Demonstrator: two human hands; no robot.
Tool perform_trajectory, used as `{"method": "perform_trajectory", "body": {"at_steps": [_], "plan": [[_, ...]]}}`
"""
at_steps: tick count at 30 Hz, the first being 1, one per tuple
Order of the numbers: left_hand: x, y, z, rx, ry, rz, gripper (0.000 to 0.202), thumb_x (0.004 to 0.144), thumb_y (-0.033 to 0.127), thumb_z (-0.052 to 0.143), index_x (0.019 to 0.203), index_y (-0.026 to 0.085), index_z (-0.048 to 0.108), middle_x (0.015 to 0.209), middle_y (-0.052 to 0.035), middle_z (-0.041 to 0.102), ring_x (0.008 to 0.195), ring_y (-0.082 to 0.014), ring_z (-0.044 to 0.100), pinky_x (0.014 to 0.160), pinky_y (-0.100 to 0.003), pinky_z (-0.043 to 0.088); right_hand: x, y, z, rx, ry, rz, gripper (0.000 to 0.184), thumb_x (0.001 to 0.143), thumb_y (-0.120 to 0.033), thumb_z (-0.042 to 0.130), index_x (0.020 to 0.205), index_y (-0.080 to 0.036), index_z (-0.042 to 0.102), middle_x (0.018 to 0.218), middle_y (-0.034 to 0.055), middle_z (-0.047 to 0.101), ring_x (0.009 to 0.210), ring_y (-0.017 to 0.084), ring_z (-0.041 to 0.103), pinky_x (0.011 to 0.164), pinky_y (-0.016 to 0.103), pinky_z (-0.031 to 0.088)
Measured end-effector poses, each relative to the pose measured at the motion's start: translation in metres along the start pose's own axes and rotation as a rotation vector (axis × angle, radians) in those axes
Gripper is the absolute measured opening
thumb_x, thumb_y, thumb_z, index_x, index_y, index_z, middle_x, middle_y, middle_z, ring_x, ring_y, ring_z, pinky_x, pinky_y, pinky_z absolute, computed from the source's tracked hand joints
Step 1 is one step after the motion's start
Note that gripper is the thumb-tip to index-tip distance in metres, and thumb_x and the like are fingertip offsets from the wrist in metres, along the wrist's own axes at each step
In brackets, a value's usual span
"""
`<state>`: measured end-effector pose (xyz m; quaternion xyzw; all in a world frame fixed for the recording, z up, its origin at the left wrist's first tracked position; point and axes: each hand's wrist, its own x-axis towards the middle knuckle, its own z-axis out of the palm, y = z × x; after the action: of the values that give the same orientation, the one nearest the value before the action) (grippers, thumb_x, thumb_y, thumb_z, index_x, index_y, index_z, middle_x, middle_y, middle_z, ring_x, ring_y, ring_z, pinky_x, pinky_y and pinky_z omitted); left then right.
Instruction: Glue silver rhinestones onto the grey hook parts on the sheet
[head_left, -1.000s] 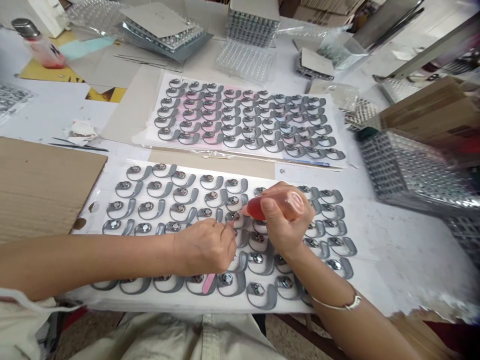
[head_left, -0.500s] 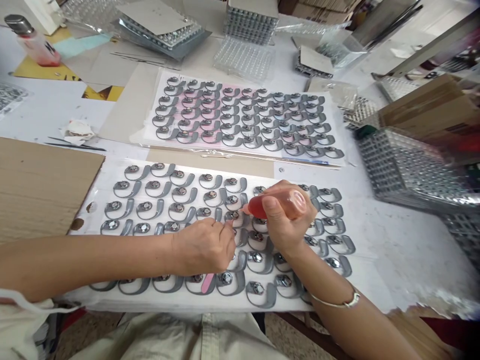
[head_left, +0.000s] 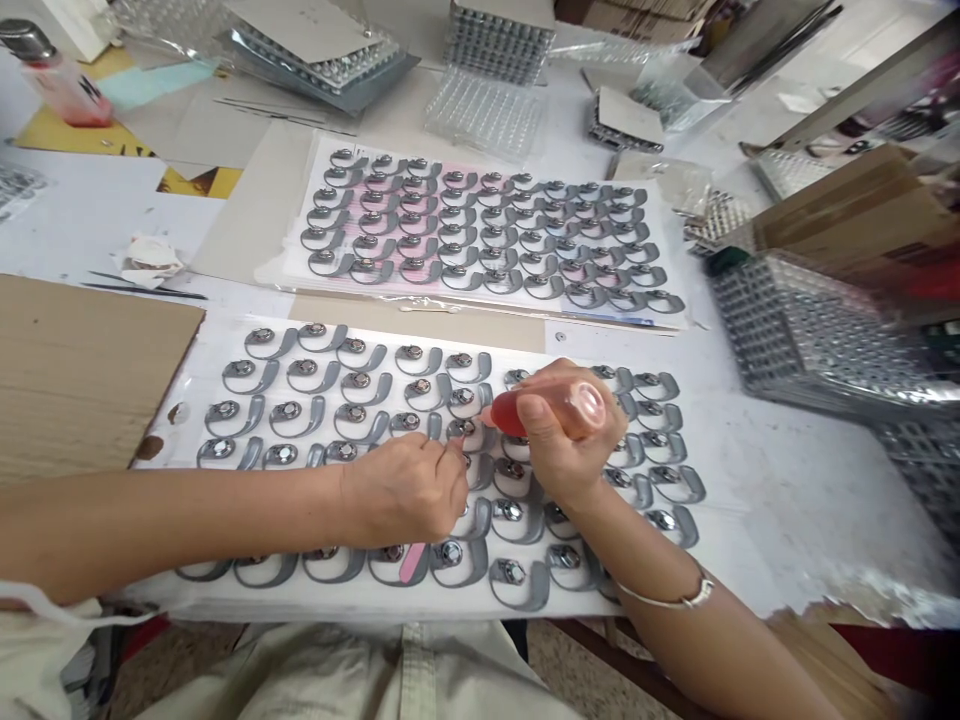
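My right hand (head_left: 574, 440) is wrapped round a small squeeze bottle (head_left: 551, 408) of translucent red, lying nearly level with its nozzle pointing left. The nozzle tip is at a grey curved piece with a shiny round metal setting (head_left: 460, 428). My left hand (head_left: 409, 488) is closed beside that piece, its fingertips at the setting. Below the left palm sticks out the flat, rounded end of a pink tool (head_left: 412, 562), in line with my pinched fingers; its other end is hidden. Rows of similar grey pieces (head_left: 300, 418) stand on the white sheet (head_left: 420, 598) under both hands.
Beyond lies a second white board (head_left: 296, 268) with rows of the same pieces. Stacked clear trays (head_left: 817, 340) and a cardboard box (head_left: 855, 215) stand at the right. A bottle with a dark cap (head_left: 64, 85) is far left, cardboard (head_left: 82, 380) near left.
The whole view has shifted slightly, so things appear a little farther left and up. Both hands keep their places over the same piece, and the grips look the same.
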<state>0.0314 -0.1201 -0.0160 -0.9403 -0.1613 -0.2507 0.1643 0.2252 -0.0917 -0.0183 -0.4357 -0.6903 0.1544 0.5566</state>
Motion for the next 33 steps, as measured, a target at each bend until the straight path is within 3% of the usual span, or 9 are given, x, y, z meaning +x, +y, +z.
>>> {"method": "perform_trajectory", "body": {"at_steps": [9, 14, 25, 33], "plan": [[0.0, -0.001, 0.0, -0.038, 0.024, -0.013, 0.008, 0.08, -0.002, 0.057, 0.08, 0.003, 0.063, 0.072, -0.0142, 0.068, 0.054, -0.0168, 0.06, 0.043, -0.027, 0.047, 0.002, -0.003, 0.0, 0.021, 0.013, -0.098, 0.011, 0.082, -0.027, 0.068, 0.082, -0.019, 0.06, 0.067, 0.0007, 0.06, 0.058, 0.014, 0.055, 0.051, 0.03, 0.046], [0.0, -0.002, -0.001, -0.055, 0.012, -0.018, 0.009, 0.079, -0.002, 0.057, 0.077, 0.005, 0.063, 0.068, -0.011, 0.067, 0.053, -0.0169, 0.059, 0.043, -0.027, 0.046, 0.002, -0.003, 0.0, 0.021, 0.01, -0.119, 0.009, 0.081, -0.023, 0.069, 0.083, -0.019, 0.061, 0.069, 0.001, 0.06, 0.058, 0.013, 0.055, 0.051, 0.029, 0.046], [-0.001, -0.005, 0.0, -0.109, -0.02, -0.007, 0.008, 0.084, 0.001, 0.055, 0.082, 0.004, 0.062, 0.072, -0.0141, 0.069, 0.056, -0.0193, 0.063, 0.045, -0.029, 0.051, 0.006, -0.011, -0.001, -0.042, -0.018, -0.226, 0.011, 0.081, -0.022, 0.068, 0.082, -0.019, 0.058, 0.066, 0.0005, 0.059, 0.056, 0.013, 0.054, 0.048, 0.028, 0.045], [0.0, -0.009, -0.002, -0.107, -0.015, -0.013, 0.017, 0.088, 0.001, 0.051, 0.079, 0.007, 0.064, 0.069, -0.011, 0.069, 0.056, -0.0181, 0.062, 0.047, -0.029, 0.052, 0.007, -0.014, -0.001, -0.03, -0.024, -0.277, 0.013, 0.08, -0.019, 0.069, 0.078, -0.019, 0.057, 0.065, 0.0005, 0.058, 0.054, 0.012, 0.054, 0.045, 0.026, 0.043]]}}
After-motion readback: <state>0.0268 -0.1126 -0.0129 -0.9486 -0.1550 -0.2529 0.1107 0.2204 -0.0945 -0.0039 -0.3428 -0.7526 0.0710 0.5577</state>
